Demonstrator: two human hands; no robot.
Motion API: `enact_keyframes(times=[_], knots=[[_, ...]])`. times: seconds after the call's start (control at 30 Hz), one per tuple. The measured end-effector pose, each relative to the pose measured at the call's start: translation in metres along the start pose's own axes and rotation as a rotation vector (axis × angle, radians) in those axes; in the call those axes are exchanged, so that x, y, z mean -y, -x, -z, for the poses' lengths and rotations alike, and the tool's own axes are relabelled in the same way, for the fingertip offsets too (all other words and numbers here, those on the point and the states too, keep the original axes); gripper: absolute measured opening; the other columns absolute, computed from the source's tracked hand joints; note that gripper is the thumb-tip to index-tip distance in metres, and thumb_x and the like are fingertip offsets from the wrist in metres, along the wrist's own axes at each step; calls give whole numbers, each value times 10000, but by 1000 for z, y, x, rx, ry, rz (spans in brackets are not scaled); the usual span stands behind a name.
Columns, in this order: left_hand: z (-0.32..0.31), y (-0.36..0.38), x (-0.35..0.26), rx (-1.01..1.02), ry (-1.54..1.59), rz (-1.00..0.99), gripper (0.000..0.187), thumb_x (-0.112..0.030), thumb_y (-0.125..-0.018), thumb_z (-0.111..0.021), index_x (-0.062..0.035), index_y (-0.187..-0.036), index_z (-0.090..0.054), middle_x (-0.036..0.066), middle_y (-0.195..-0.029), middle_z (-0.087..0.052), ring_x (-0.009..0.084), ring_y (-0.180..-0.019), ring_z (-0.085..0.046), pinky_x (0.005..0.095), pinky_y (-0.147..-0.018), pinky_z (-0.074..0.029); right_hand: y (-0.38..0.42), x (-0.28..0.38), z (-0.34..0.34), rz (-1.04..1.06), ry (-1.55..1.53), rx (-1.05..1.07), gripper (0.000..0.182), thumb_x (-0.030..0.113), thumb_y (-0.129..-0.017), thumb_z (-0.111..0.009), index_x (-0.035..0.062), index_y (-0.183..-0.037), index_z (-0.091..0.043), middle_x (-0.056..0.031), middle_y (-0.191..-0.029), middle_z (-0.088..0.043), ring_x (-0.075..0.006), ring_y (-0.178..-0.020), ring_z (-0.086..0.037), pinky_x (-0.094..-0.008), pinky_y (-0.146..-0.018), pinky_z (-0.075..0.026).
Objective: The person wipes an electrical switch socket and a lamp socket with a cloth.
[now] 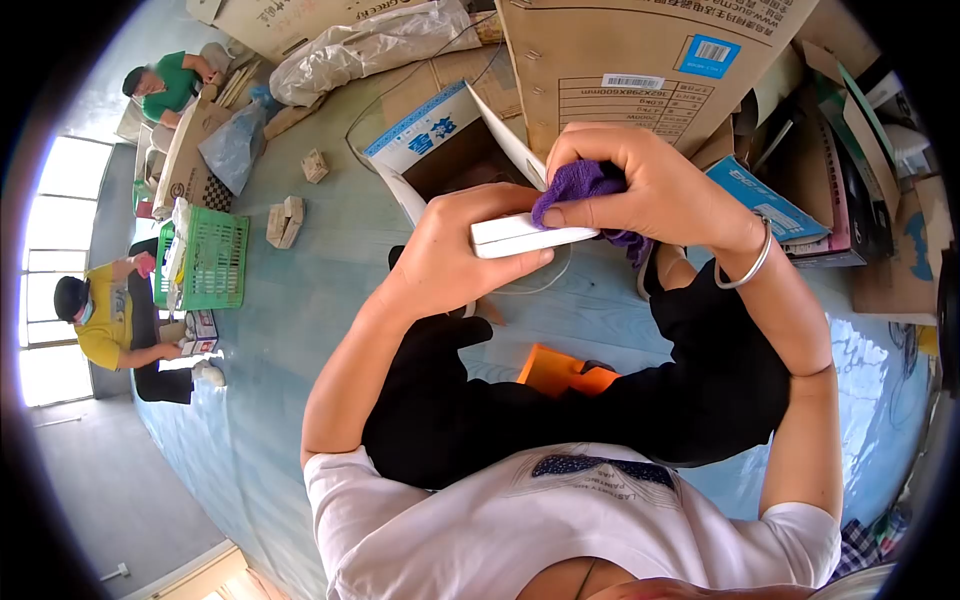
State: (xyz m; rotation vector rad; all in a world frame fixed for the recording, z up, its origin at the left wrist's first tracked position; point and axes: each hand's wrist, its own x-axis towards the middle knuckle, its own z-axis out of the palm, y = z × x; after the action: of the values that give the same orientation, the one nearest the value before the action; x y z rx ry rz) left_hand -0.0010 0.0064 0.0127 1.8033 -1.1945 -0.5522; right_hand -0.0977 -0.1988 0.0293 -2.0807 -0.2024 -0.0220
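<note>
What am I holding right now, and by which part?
Your left hand grips a flat, white rectangular object by its left end; your right hand holds a purple cloth by a bunched section.

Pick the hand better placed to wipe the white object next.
Right, I'd judge: the right hand pinches the purple cloth against one end of the white object, while the left hand is occupied holding the other end.

You're in what looks like a workroom: cardboard cartons (560, 60), a green crate (216, 265), two co-workers (108, 318) nearby.
</note>
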Motion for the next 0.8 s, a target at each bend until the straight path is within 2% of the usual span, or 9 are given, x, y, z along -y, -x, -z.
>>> enact_keyframes(times=[0.1,0.13,0.23,0.27,0.33,0.47,0.67,0.7,0.8], knots=[[1,-3,2,22,126,-3,371,-161,-763,-791,6,-1071,-670,101,-987,-690,194,-896,-657,308,-795,-513,-1,-16,13,-18,-261,62,178,74,-780,-756,35,-893,-625,-28,-935,-611,-133,-896,-565,-260,-828,-440],[2,-3,2,25,139,-24,370,-153,-772,-788,0,-1085,-668,89,-1000,-690,175,-906,-653,298,-801,-510,0,-16,17,-52,-317,78,147,33,-775,-736,39,-886,-639,-41,-1018,-625,-150,-961,-576,-274,-896,-438],[3,-5,1,61,85,-66,368,-145,-770,-789,1,-1085,-668,91,-1002,-689,173,-908,-653,296,-805,-511,2,-14,22,42,-240,140,163,-5,-749,-715,42,-893,-654,-52,-1055,-612,-157,-978,-571,-288,-912,-429],[3,-6,0,63,84,-67,368,-145,-770,-789,1,-1085,-668,91,-1002,-689,173,-908,-653,296,-805,-511,3,-16,23,42,-241,138,163,-5,-749,-715,42,-893,-654,-52,-1055,-612,-157,-978,-571,-288,-912,-429],[4,-6,0,80,84,-104,368,-145,-769,-790,-3,-1086,-669,94,-1007,-688,177,-908,-654,300,-807,-512,4,-20,24,216,-237,150,200,75,-819,-700,52,-1016,-676,4,-912,-651,-89,-875,-596,-242,-833,-479],[5,-4,0,68,110,-102,366,-134,-761,-792,-9,-1084,-672,98,-1008,-687,188,-903,-658,306,-804,-513,6,-15,26,200,-261,177,219,74,-813,-696,56,-1030,-672,4,-942,-650,-94,-898,-594,-248,-848,-474],[1,-5,7,-31,47,-241,357,-97,-712,-788,-24,-1048,-691,122,-971,-708,253,-868,-679,337,-796,-525,4,-7,22,174,-140,141,209,8,-733,-620,49,-937,-632,-42,-984,-600,-157,-945,-568,-284,-881,-434],[4,-5,14,25,-11,-268,394,-164,-756,-800,5,-1087,-669,121,-1030,-690,208,-908,-670,318,-805,-532,3,-5,20,178,-129,125,212,3,-718,-620,44,-926,-628,-52,-985,-594,-170,-939,-570,-291,-871,-438],[2,-5,16,-41,-47,-324,374,-157,-712,-803,-24,-1045,-692,133,-999,-699,276,-889,-667,360,-813,-524,3,4,13,101,-107,63,188,-2,-664,-609,25,-849,-587,-71,-972,-573,-176,-913,-553,-286,-856,-427]])
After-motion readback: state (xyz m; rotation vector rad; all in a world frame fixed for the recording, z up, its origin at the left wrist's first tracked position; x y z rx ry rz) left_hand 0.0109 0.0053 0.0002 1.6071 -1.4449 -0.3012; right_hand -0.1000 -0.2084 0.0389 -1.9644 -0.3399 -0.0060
